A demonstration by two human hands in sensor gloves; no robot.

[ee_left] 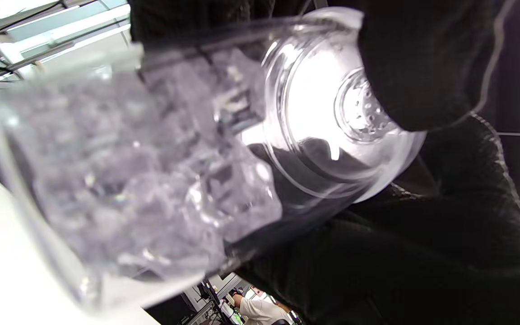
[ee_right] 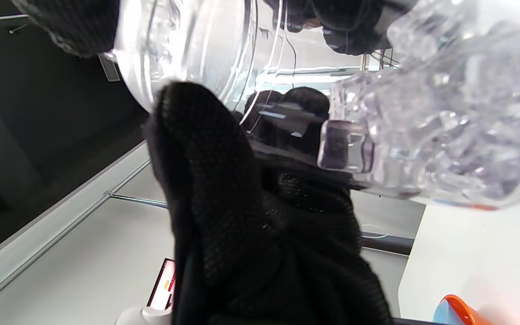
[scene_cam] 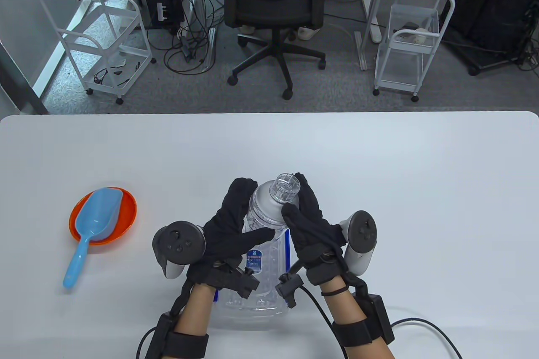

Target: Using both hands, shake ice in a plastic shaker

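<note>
A clear plastic shaker (scene_cam: pixel 265 224) with a domed lid and small cap (scene_cam: pixel 285 187) is held above the white table (scene_cam: pixel 379 174), its cap tilted away from me. My left hand (scene_cam: pixel 236 224) grips its left side, thumb across the front. My right hand (scene_cam: pixel 309 218) grips its right side, fingers up by the cap. Ice cubes (ee_left: pixel 151 180) fill the lower body in the left wrist view, where the strainer lid (ee_left: pixel 345 113) shows. In the right wrist view the ice cubes (ee_right: pixel 445 122) lie at the right and my thumb (ee_right: pixel 206 158) presses the shaker (ee_right: pixel 188 49).
An orange bowl (scene_cam: pixel 126 216) sits at the table's left with a blue scoop (scene_cam: pixel 90 224) lying in it, handle toward me. Beyond the table's far edge stand an office chair (scene_cam: pixel 276 5) and two white carts (scene_cam: pixel 414 43).
</note>
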